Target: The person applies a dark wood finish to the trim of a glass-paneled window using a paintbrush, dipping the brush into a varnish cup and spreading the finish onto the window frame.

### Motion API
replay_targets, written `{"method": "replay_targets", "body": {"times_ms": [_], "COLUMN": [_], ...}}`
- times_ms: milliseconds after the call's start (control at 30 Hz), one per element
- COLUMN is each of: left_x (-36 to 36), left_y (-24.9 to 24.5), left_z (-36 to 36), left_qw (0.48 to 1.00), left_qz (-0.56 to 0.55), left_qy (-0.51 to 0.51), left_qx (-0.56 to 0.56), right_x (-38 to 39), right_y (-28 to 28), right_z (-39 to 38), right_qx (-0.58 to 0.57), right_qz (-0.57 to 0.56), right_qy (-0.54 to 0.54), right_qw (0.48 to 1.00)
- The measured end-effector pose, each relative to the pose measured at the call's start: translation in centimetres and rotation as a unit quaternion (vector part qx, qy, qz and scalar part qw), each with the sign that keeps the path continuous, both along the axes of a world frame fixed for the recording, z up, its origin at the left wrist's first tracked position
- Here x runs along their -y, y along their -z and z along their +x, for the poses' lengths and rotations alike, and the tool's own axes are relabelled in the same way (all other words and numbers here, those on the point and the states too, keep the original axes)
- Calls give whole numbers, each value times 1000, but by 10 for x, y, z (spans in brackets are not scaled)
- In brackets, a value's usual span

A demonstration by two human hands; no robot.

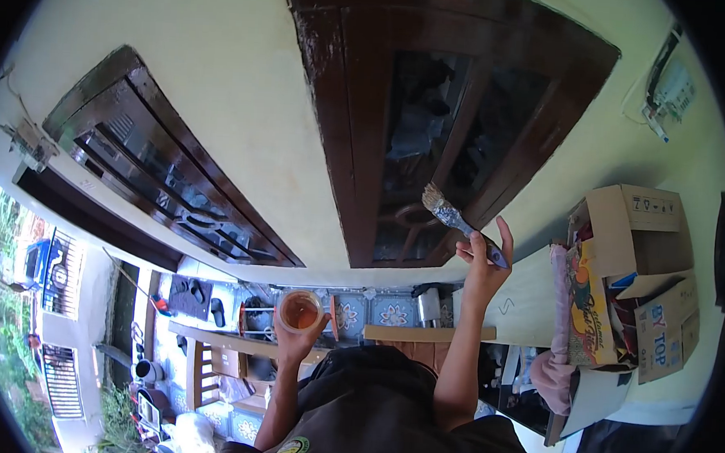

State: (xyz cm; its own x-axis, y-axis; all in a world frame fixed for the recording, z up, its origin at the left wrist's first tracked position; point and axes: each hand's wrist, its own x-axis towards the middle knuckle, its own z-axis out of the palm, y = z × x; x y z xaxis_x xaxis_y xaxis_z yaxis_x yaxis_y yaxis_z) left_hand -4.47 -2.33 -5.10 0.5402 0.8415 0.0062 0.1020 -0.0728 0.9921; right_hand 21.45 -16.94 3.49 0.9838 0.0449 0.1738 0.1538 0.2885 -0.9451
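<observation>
Paintbrush (447, 213) up in your right hand (488, 266), and here's how it sits: the handle is gripped by your fingers, one of them pointing upward, and the pale, splayed bristles tip up and left in front of the lower part of the big brown window (336, 102). Whether they touch it, you can't tell from here. Over to your left hand (295, 338), its fingers wrapped around a clear cup (300, 312), held upright, with reddish-brown liquid showing inside. The cup is lower than the brush and well apart from it.

Below your hands, you've got light wooden rails (431, 334) and a floor (358, 310) of blue tiles with white flower patterns. To your right, open cardboard boxes (661, 320) are crowded together against the wall, one marked "BY TOP", with a pink cloth (551, 377) just beside them. Off to your left, dark slippers (218, 312) lie by a dark mat (188, 294), and a second brown window (176, 176) runs along the pale wall (231, 80). Farthest out, past a white railing (63, 383), there's greenery (5, 323) and a blue vehicle (39, 264).
</observation>
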Motion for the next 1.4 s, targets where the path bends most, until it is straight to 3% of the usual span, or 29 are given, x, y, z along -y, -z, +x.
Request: {"method": "replay_targets", "body": {"times_ms": [133, 500, 667, 800, 1167, 1333, 1400], "left_x": [2, 2, 5, 10, 5, 4, 3], "left_y": [10, -1, 18, 15, 12, 15, 15], "left_z": [-12, -34, -39, -36, -32, -26, -24], "left_qw": [999, 995, 992, 987, 989, 991, 990], "left_qz": [-19, -7, -14, -26, -40, -16, -17], "left_qy": [-19, -95, -112, -128, -125, -112, -114], "left_qx": [33, 39, 63, 93, 67, 74, 79], "right_x": [-7, -82, -125, -149, -157, -156, -160], "right_y": [6, -76, -128, -140, -155, -162, -163], "right_z": [6, 2, 9, 22, 22, 21, 19], "right_qx": [-59, 204, 315, 382, 341, 329, 336], "right_qz": [4, 11, 104, 90, 100, 42, 84], "right_qy": [-3, -77, -42, -22, -21, -45, -30], "right_qw": [998, 976, 942, 920, 934, 942, 938]}}
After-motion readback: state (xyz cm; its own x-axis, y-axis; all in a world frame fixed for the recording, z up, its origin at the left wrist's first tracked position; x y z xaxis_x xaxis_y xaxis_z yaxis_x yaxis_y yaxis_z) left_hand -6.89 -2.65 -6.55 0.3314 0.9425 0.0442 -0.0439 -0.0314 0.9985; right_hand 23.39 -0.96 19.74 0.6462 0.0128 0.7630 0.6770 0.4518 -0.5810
